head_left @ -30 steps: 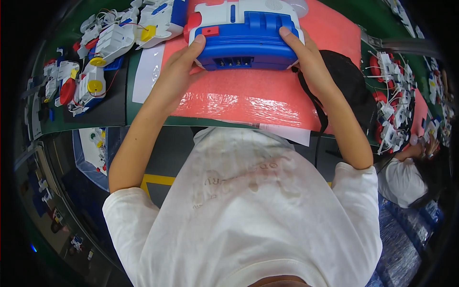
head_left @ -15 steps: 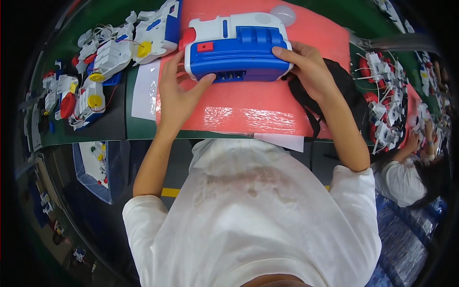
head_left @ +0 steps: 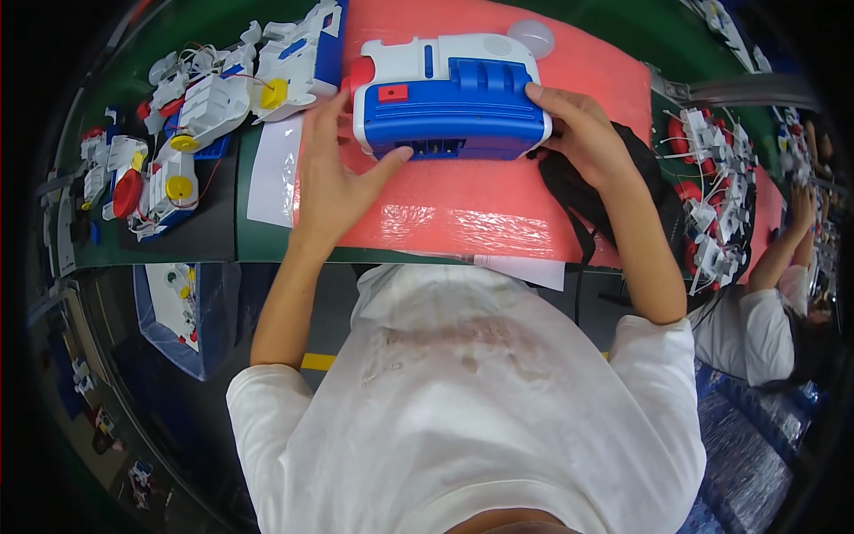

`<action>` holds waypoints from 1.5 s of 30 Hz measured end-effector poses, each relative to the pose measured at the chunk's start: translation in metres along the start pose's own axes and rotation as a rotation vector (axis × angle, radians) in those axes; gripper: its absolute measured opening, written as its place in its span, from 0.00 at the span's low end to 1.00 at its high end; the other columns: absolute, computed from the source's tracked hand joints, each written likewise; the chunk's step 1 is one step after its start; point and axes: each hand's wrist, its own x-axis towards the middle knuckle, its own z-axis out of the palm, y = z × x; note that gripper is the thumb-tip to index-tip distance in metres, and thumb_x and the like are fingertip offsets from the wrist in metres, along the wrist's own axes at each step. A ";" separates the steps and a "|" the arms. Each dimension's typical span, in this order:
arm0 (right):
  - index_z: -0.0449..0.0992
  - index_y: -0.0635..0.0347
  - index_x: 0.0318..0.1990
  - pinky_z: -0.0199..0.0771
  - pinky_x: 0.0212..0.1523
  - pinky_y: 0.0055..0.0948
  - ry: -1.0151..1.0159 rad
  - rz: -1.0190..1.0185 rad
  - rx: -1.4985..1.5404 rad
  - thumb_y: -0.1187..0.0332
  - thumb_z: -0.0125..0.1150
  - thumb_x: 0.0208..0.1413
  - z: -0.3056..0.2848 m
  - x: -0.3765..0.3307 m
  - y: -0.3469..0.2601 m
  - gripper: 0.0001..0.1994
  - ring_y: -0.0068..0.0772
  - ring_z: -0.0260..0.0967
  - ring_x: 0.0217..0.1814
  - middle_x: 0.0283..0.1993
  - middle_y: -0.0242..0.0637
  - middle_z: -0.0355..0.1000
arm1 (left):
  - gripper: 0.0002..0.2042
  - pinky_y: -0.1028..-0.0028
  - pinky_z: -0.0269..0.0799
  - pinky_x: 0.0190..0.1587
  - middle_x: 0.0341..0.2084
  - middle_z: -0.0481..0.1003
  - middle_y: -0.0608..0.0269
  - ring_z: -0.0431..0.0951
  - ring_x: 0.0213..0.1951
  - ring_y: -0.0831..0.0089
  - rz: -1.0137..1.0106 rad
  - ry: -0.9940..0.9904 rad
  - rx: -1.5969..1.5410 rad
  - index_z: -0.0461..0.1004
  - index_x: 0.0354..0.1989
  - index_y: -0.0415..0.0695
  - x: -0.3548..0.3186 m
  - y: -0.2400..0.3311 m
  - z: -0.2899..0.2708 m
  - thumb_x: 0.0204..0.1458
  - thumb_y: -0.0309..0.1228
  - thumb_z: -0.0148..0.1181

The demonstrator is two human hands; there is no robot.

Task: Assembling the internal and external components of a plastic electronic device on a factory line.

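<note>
No words, labels, numbers or signs can be read. The white shirt [head_left: 471, 409] carries faded, smudged brownish marks [head_left: 467, 343] across its front, too blurred to make out; the white sheet [head_left: 531, 274] at the front edge of the tabletop [head_left: 258, 242] shows nothing legible.

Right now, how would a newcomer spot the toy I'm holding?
On the green table, find the pink sheet. The toy over it, between left hand and right hand, is blue and white. Unlike the open shells leftward, it shows a red rectangle.
</note>
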 end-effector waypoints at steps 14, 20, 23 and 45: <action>0.73 0.68 0.44 0.73 0.45 0.33 -0.019 0.060 -0.107 0.43 0.59 0.49 -0.006 0.032 -0.005 0.32 0.33 0.73 0.41 0.40 0.43 0.73 | 0.40 0.66 0.70 0.52 0.55 0.66 0.51 0.70 0.54 0.56 0.263 -0.096 0.142 0.65 0.56 0.42 0.028 -0.009 -0.008 0.30 0.41 0.76; 0.72 0.70 0.45 0.75 0.43 0.31 0.008 -0.002 -0.128 0.42 0.58 0.49 -0.009 0.032 0.001 0.33 0.32 0.73 0.40 0.39 0.43 0.74 | 0.40 0.66 0.70 0.52 0.57 0.65 0.50 0.70 0.54 0.56 0.254 -0.121 0.126 0.65 0.55 0.42 0.029 -0.015 -0.008 0.30 0.42 0.76; 0.72 0.71 0.45 0.74 0.43 0.31 0.020 -0.008 -0.143 0.42 0.58 0.49 -0.011 0.034 0.006 0.34 0.31 0.73 0.41 0.39 0.43 0.74 | 0.38 0.66 0.70 0.52 0.57 0.64 0.50 0.70 0.54 0.57 0.217 -0.127 0.062 0.66 0.53 0.42 0.028 -0.015 -0.007 0.31 0.42 0.76; 0.70 0.69 0.50 0.67 0.51 0.27 0.052 -0.108 0.083 0.46 0.54 0.56 -0.005 0.038 0.020 0.30 0.29 0.69 0.49 0.47 0.42 0.72 | 0.36 0.63 0.65 0.57 0.60 0.61 0.52 0.67 0.57 0.58 0.111 -0.145 -0.151 0.66 0.53 0.45 0.025 -0.023 -0.002 0.32 0.36 0.76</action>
